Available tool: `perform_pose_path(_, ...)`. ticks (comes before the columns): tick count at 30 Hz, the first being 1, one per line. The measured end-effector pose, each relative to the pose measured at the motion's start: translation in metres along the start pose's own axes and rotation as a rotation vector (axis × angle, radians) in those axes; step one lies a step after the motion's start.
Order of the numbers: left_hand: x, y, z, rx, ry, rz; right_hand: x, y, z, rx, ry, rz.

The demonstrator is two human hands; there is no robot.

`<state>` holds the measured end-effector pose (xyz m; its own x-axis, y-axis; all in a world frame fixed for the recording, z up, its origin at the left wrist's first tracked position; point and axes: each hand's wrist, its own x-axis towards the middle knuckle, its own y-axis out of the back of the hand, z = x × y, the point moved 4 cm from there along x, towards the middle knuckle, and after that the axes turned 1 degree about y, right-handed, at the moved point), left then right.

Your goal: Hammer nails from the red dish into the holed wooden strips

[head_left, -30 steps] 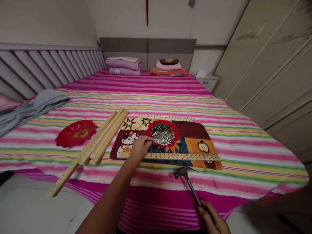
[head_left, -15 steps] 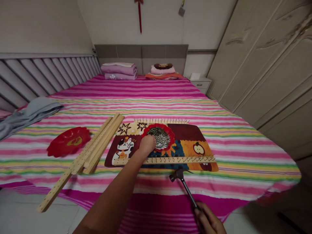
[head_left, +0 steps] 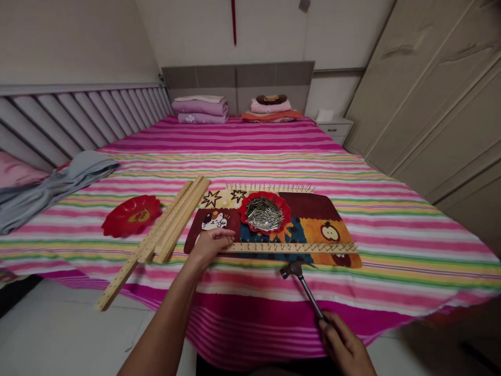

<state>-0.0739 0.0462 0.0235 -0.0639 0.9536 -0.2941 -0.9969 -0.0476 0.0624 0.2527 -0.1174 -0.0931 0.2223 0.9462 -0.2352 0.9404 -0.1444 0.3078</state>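
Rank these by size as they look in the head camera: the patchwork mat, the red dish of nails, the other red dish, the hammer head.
1. Patchwork mat
2. Unsure, they look alike: red dish of nails, other red dish
3. Hammer head

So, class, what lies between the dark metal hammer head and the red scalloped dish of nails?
In the head view, a pale wooden strip studded with nails and part of the patterned fabric mat lie between the dark metal hammer head and the red scalloped dish.

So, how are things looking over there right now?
Left hand open at the nail-studded wooden strip. Right hand gripping claw hammer. Red dish of nails just beyond the strip.
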Motion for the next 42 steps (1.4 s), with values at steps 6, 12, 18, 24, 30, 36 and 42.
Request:
perform_pose_path(6,-0.008,-0.008,-0.018,0.058,-0.033,0.05,0.001,-0.001,-0.004,0.015,0.043,0.002)
perform_pose_path(12,0.001,-0.02,-0.032,0.081,-0.032,0.098,0.002,-0.001,-0.001,0.008,0.036,-0.013)
perform_pose_path(18,0.0,-0.022,-0.034,0.079,-0.068,0.142,0.002,0.0,0.002,0.032,0.052,-0.016)
perform_pose_path(24,-0.001,-0.022,-0.03,0.16,-0.148,0.152,0.004,-0.001,0.011,0.02,0.004,-0.048)
perform_pose_path(30,0.0,-0.023,-0.037,0.251,-0.179,0.146,0.004,-0.002,0.009,0.053,0.019,-0.032)
perform_pose_path(36,-0.002,-0.026,-0.034,0.451,-0.316,0.136,0.001,-0.001,0.001,0.012,0.019,0.006)
perform_pose_path(42,-0.006,-0.032,-0.033,0.659,-0.461,0.134,-0.009,-0.013,-0.038,0.041,0.056,0.016)
